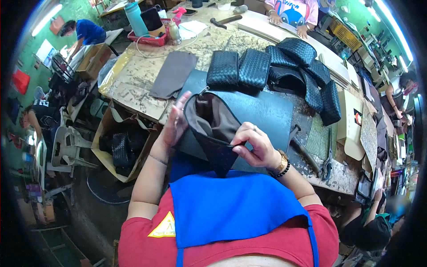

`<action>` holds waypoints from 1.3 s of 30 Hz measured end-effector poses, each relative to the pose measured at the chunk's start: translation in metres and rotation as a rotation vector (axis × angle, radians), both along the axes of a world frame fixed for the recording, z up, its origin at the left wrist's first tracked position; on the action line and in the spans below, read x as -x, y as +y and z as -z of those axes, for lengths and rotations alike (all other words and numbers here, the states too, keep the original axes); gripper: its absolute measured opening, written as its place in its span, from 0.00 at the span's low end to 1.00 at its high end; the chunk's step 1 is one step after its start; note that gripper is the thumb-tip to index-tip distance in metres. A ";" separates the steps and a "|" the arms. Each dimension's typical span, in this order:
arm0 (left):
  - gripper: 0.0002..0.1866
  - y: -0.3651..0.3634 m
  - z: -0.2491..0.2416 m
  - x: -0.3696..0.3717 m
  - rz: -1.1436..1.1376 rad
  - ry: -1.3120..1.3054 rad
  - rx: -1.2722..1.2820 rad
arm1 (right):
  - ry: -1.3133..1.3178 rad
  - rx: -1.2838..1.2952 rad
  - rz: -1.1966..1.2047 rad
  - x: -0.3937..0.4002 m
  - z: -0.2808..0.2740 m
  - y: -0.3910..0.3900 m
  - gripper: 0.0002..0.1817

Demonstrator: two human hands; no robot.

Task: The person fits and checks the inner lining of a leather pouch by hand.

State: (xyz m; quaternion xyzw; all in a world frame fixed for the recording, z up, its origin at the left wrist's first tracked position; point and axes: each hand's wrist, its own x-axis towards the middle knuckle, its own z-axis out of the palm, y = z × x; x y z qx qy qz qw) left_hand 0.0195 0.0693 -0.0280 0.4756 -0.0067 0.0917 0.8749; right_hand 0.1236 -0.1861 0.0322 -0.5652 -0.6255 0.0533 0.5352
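Note:
A black pouch (218, 149) with a brown lining is held up in front of my blue apron, its mouth spread wide toward me. My right hand (253, 144) pinches the near right part of its rim between thumb and fingers. Against the pouch's left side rests my left hand (176, 120), fingers stretched upward and slightly blurred. A zipper end shows at the top of the rim. Underneath lies a dark flat board (267, 109). Just beyond it are several black woven pouches (253, 66), some piled up at the right.
A brown cloth piece (174, 74) lies at the left. Hammers (226, 21) (304, 153) and pliers (327, 170) rest on the worktable (124, 91). A red basket (153, 40) holds a bottle. Below the left edge stands a carton (106, 155) of black pouches. Other people work around the room.

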 end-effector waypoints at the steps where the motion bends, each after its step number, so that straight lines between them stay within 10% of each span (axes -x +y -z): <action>1: 0.46 -0.001 0.001 0.003 0.029 0.021 -0.019 | 0.004 -0.034 0.000 -0.001 0.005 0.000 0.09; 9: 0.14 0.007 -0.021 -0.006 -0.355 -0.074 -0.488 | 0.012 -0.067 0.339 -0.050 0.016 0.004 0.11; 17: 0.19 -0.024 -0.071 -0.005 -0.690 -0.315 -1.468 | 0.048 -0.089 0.272 -0.026 -0.030 0.061 0.25; 39: 0.19 -0.024 -0.069 0.011 -0.706 -0.355 -1.824 | 0.802 0.184 -0.119 -0.013 0.001 0.065 0.10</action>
